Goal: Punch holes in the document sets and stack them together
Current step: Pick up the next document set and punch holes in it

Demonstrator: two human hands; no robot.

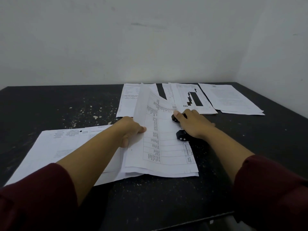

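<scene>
We are punching: the right hand [193, 124] presses flat on the hole punch [180, 129] at frame centre, while the left hand [131, 130] pinches the document set [163, 147]. Next, we release and stack.

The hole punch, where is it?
In the head view, the black hole punch sits right of centre on the table, under the right hand, clamped on the right edge of the paper set.

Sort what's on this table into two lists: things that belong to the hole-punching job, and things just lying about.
Belongs to the job:
- black hole punch, under the right hand
- document set in the punch, held by the left hand
- stack at near left
- three sets at the back

Just lying about:
- pale flecks on the table
</scene>
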